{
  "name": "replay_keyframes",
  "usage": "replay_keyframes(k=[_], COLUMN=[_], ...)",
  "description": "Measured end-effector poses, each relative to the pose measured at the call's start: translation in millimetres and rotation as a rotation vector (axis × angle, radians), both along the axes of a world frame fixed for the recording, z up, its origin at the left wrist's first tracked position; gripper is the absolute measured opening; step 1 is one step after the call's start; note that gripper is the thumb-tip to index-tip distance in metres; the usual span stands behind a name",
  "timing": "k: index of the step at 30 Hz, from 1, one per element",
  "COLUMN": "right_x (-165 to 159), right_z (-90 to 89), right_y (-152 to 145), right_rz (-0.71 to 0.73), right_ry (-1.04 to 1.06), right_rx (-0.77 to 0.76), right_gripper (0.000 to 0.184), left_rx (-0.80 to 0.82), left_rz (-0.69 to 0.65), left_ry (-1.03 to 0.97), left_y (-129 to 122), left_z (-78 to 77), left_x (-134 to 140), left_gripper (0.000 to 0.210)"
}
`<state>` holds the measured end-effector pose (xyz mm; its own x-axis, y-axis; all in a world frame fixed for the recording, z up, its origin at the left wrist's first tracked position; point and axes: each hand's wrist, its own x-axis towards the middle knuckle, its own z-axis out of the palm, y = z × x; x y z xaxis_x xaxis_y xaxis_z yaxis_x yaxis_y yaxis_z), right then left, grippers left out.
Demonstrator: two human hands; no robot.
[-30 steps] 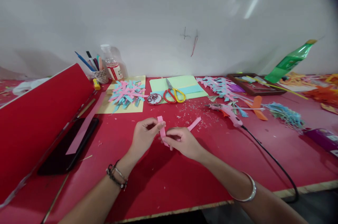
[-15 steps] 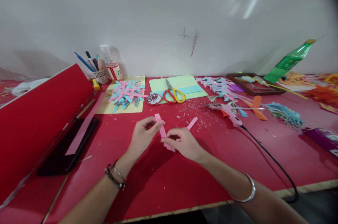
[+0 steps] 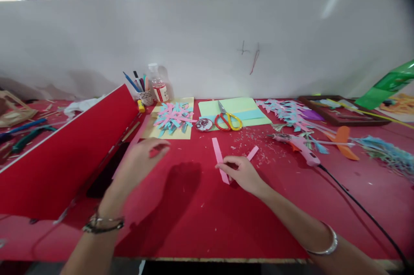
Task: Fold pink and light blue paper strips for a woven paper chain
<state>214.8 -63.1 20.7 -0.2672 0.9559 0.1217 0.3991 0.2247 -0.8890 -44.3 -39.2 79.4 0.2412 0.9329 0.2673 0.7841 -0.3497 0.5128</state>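
My right hand (image 3: 244, 174) pinches a folded pink paper strip (image 3: 217, 150) above the red table, one length pointing up and away from me. A shorter pink piece (image 3: 252, 153) shows behind this hand, and I cannot tell whether it belongs to the same strip. Off to the left, my left hand (image 3: 142, 158) is raised and slightly blurred, fingers loosely curled with a gap inside and nothing visible in them. Below and behind it lie a dark phone (image 3: 108, 175) and a long pink strip (image 3: 131, 152), both partly hidden by the arm.
Scissors (image 3: 226, 117) rest on green paper (image 3: 255, 106). Cut pink and blue strips (image 3: 173, 117) are heaped on yellow paper (image 3: 185, 134). A pink glue gun (image 3: 300, 145) with a black cord lies to the right. At left stands a red board (image 3: 80, 150).
My left hand has let go of the pink strip and moved left, over the phone side. The right hand keeps its hold. The view has shifted left and upward.
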Motion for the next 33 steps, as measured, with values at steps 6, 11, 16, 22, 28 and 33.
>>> replay_keyframes(k=[6,11,16,22,28,33], right_x=[-3.2,-0.5,1.7,2.1,3.9,4.5], right_z=[0.0,3.1,2.3,-1.0,-0.6,0.3], right_y=[-0.6,-0.2,0.6,1.9,2.2,2.9], right_rz=[0.037,0.019,0.018,0.033,0.037,0.036], right_ry=[0.012,0.012,-0.003,-0.008,-0.005,-0.001], right_rx=[-0.019,-0.004,-0.005,-0.043,-0.061,-0.075], right_gripper=[0.028,0.027,0.027,0.026,0.027,0.026], left_rx=[-0.057,-0.049,-0.127,-0.340,-0.434,-0.403], left_rz=[0.273,0.207,0.090,0.177,0.195,0.208], left_ry=[0.415,0.417,-0.040,-0.088,-0.056,0.018], left_y=[19.1,31.0,12.2,-31.0,-43.3,-46.0], left_z=[-33.7,-44.6,-25.2,-30.8,-51.5,-49.3], left_x=[-88.0,-67.0,-72.7,-140.3,-154.4,-145.4], left_gripper=[0.049,0.037,0.043,0.061,0.071,0.069])
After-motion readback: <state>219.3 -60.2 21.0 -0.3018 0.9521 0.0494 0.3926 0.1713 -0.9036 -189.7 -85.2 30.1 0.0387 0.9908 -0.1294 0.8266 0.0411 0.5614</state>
